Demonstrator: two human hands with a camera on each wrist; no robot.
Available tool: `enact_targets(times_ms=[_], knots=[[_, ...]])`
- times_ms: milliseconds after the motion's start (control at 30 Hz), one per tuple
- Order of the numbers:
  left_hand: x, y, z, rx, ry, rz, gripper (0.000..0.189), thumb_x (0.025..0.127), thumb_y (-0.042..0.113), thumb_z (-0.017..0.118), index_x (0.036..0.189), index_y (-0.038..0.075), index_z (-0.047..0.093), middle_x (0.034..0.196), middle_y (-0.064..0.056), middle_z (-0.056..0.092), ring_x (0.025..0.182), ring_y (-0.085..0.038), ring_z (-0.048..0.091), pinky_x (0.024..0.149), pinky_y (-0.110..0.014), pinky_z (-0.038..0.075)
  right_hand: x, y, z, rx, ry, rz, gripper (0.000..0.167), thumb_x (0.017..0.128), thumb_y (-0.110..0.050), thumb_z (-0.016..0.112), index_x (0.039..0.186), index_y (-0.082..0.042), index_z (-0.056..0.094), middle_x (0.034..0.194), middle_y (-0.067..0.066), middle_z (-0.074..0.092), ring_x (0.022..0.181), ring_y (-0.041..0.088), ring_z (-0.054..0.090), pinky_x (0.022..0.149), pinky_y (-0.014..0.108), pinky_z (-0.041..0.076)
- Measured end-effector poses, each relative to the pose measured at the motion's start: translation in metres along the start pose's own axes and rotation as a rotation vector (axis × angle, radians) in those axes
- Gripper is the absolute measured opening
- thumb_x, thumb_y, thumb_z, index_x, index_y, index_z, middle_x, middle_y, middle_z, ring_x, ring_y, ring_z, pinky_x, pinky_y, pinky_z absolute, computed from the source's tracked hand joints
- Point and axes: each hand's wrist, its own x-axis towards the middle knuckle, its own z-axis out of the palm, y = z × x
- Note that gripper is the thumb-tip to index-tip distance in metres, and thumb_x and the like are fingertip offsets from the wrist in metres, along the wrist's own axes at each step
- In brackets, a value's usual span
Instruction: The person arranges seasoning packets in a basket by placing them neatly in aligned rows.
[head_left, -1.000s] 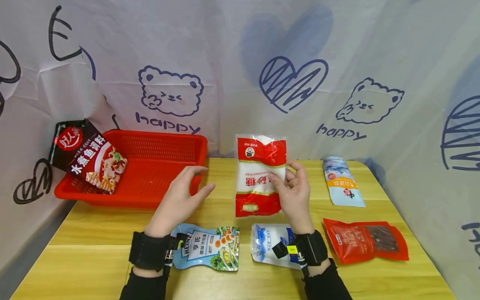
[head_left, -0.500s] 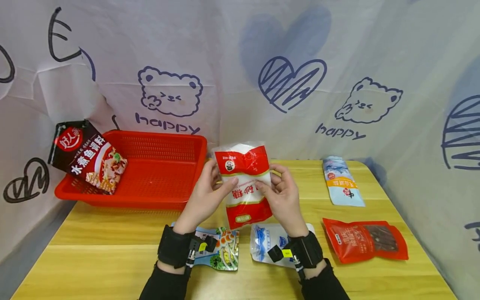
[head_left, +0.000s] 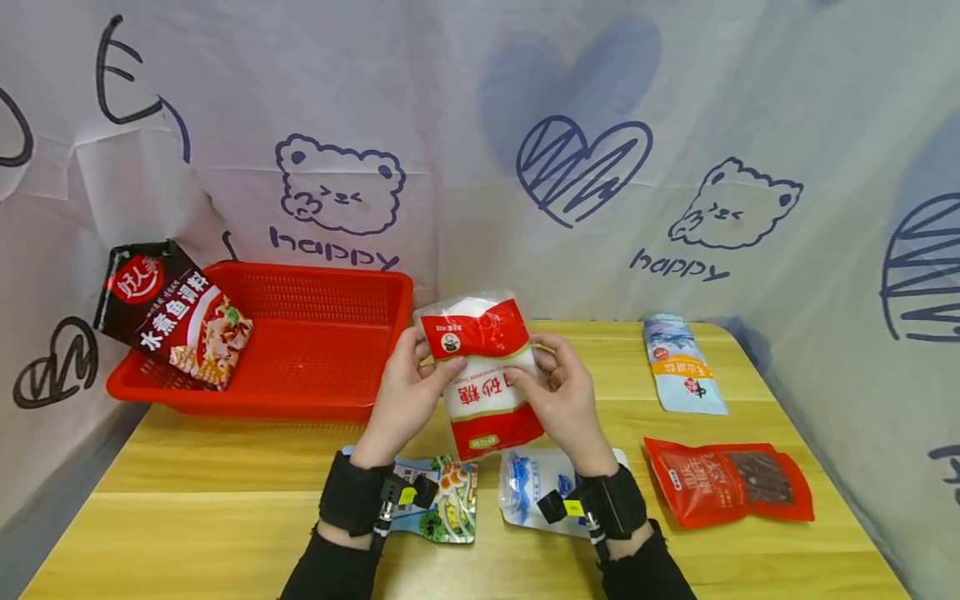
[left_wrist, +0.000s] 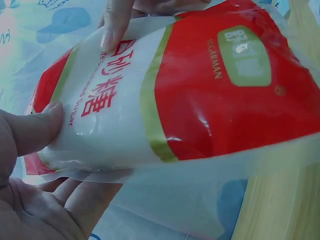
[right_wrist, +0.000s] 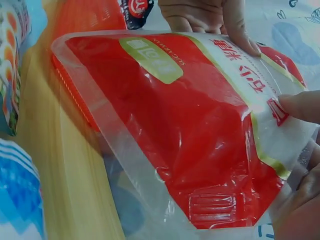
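A red and white bag of granulated sugar (head_left: 491, 421) is held up above the table between both hands, tilted, its label upside down in the head view. My left hand (head_left: 401, 400) grips its left edge, thumb on the front and fingers behind. On the opposite edge my right hand (head_left: 566, 400) pinches it the same way. In the left wrist view the left thumb presses the white middle of the sugar bag (left_wrist: 115, 110). The right wrist view shows the bag's red end (right_wrist: 170, 130) close up, with the right thumb on the white band.
A red plastic basket (head_left: 315, 404) stands back left, with a black seasoning packet (head_left: 180, 312) leaning in it. Below the hands lie a blue Heinz pouch (head_left: 453, 500) and a white-blue pouch (head_left: 528, 487). To the right are a red pouch (head_left: 720, 483) and a light-blue packet (head_left: 682, 362).
The left hand has moved right from beside the basket and taken hold of the sugar bag's left edge. The bag has shifted left and down and tilted; the right hand has kept its grip.
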Motion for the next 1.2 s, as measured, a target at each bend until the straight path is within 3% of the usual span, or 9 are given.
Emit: enact_targets(times_ms=[233, 367, 533, 700, 967, 1200], knots=[[0.0, 0.001, 0.002, -0.052, 0.043, 0.018, 0.052, 0.098, 0.0, 0.068, 0.142, -0.002, 0.04, 0.132, -0.024, 0.062, 0.099, -0.038, 0.072, 0.083, -0.039, 0.062, 0.001, 0.002, -0.007, -0.052, 0.02, 0.004, 0.049, 0.097, -0.004, 0.072, 0.142, -0.004, 0.056, 0.138, 0.014, 0.066, 0.115, 0.031, 0.069, 0.088, 0.027, 0.058], [0.001, 0.002, 0.002, -0.098, 0.078, 0.033, 0.051, 0.099, -0.001, 0.067, 0.142, -0.002, 0.04, 0.13, -0.023, 0.062, 0.097, -0.029, 0.072, 0.079, -0.032, 0.062, 0.003, 0.002, -0.013, -0.063, 0.003, 0.03, 0.048, 0.097, -0.007, 0.073, 0.142, -0.005, 0.057, 0.139, 0.013, 0.065, 0.121, 0.03, 0.066, 0.093, 0.026, 0.056], [0.001, 0.004, 0.001, -0.135, 0.126, 0.047, 0.05, 0.1, -0.002, 0.064, 0.143, -0.004, 0.037, 0.131, -0.025, 0.062, 0.088, -0.014, 0.069, 0.075, -0.025, 0.06, 0.004, 0.002, -0.02, -0.105, -0.078, 0.116, 0.048, 0.095, -0.015, 0.077, 0.14, -0.01, 0.061, 0.134, 0.011, 0.068, 0.115, 0.03, 0.067, 0.089, 0.034, 0.059], [0.001, 0.005, 0.001, -0.171, 0.156, 0.031, 0.049, 0.102, -0.002, 0.062, 0.143, -0.004, 0.037, 0.132, -0.026, 0.062, 0.086, -0.009, 0.07, 0.074, -0.024, 0.06, 0.004, 0.003, -0.022, -0.123, -0.14, 0.201, 0.053, 0.091, -0.025, 0.083, 0.14, -0.016, 0.063, 0.131, 0.008, 0.07, 0.11, 0.03, 0.067, 0.087, 0.043, 0.06], [0.002, 0.003, -0.001, -0.181, 0.128, 0.004, 0.047, 0.101, -0.001, 0.063, 0.141, -0.004, 0.039, 0.133, -0.026, 0.062, 0.089, -0.011, 0.071, 0.076, -0.028, 0.062, 0.003, 0.004, -0.023, -0.12, -0.129, 0.239, 0.049, 0.091, -0.022, 0.082, 0.136, -0.012, 0.067, 0.124, 0.01, 0.072, 0.104, 0.029, 0.07, 0.085, 0.041, 0.06], [0.002, 0.001, -0.012, -0.21, 0.039, 0.026, 0.056, 0.097, -0.002, 0.067, 0.146, 0.002, 0.04, 0.135, -0.024, 0.062, 0.098, -0.018, 0.071, 0.082, -0.034, 0.062, 0.001, -0.001, -0.029, -0.115, -0.132, 0.22, 0.045, 0.091, -0.019, 0.082, 0.133, -0.01, 0.069, 0.122, 0.011, 0.073, 0.103, 0.028, 0.07, 0.085, 0.039, 0.06]])
